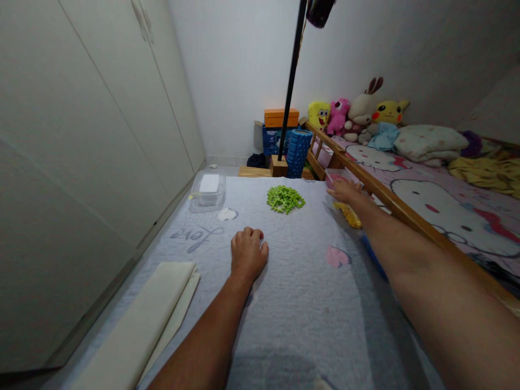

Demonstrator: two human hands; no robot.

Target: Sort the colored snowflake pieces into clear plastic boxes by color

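Observation:
My left hand [248, 250] rests on the cloth-covered table, fingers loosely curled under and nothing visible in them. Ahead of it lies a loose pile of small bright green pieces [285, 199], too small to name. Stretched out to the far right, my right hand [345, 190] is at the near side of a clear plastic container [332, 174] with something pink inside. Its fingers look extended and apart; whether they touch the container or its contents is unclear. Just below that hand is a yellow item [348, 215], and a blue thing [374, 257] is partly covered by my right forearm.
A clear lidded plastic box [208, 189] stands at the table's far left. Folded cream-coloured material [142, 325] lies at the near left. A wooden bed rail [382, 195] runs along the right side, and a black pole [290, 81] rises beyond the far edge beside a blue foam roller [298, 153].

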